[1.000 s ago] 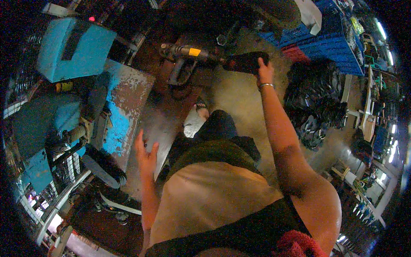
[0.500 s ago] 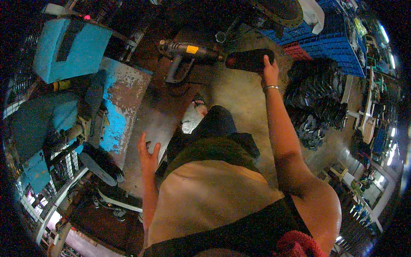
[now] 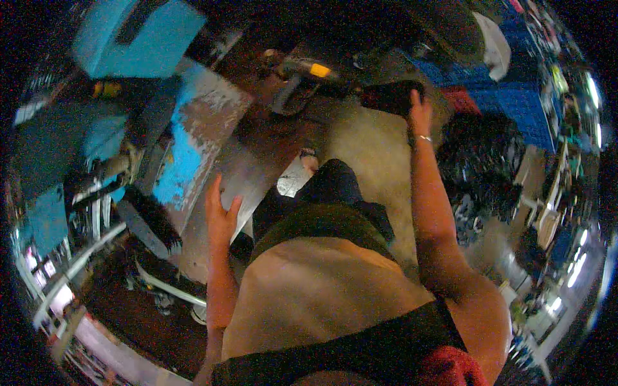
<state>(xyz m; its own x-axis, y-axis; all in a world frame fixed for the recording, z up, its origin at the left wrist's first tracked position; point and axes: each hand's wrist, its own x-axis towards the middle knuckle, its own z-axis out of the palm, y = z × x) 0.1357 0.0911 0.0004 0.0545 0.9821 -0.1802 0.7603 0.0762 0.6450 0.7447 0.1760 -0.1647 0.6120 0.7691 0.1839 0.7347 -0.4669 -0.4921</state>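
Observation:
Out ahead on the right, my right hand (image 3: 421, 116) grips the near end of a dark, flat shoe sole (image 3: 389, 96), thumb on top. The sole's far end points left, close to the nozzle of a heat gun (image 3: 296, 80) with a yellow label; blur hides whether they touch. My left hand (image 3: 222, 209) is held out with thumb and fingers apart and nothing in it. It is over or beside a worn board (image 3: 187, 154) with peeling blue paint; I cannot tell if it touches.
A blue metal housing (image 3: 141, 38) rises at the far left. On the right lie a heap of black pieces (image 3: 483, 151) and blue stacked crates (image 3: 515, 109). A dark machine part (image 3: 444, 26) overhangs the far right. My foot (image 3: 309, 159) shows below the heat gun.
The view has turned, shifting the surroundings mostly rightward and blurring them. The sole stays in my right hand near the heat gun, and my left hand remains open.

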